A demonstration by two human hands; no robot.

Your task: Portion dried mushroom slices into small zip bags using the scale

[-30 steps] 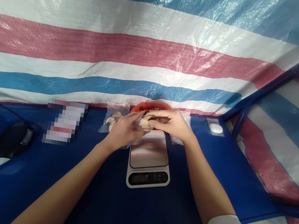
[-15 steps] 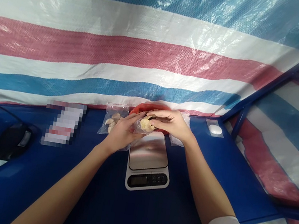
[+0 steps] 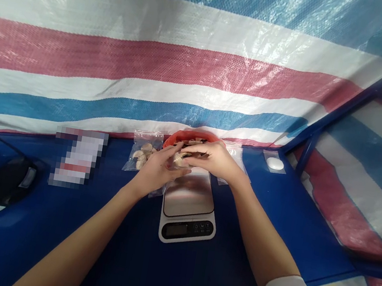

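Your left hand (image 3: 158, 168) cups a clear plastic bag (image 3: 157, 192) around a crinkled pale lump (image 3: 178, 161); the fingers of your right hand (image 3: 212, 157) sit narrowly beside it, their grip impossible to tell. This bag looks part-filled and unsealed, while a flat zip bag (image 3: 141, 137) at left already holds rounded, mushroom-like pieces (image 3: 146, 147) and the glossy red basin (image 3: 177, 136), far centre, has dark-edged slices (image 3: 193, 142) left. Nearer stands the white scale (image 3: 188, 232), its metal plate (image 3: 190, 198) smooth.

Hands (image 3: 156, 169) hold clear bag (image 3: 157, 192) + pale pc (image 3: 179, 159) nr red bowl (image 3: 172, 139), by scale (image 3: 189, 200).
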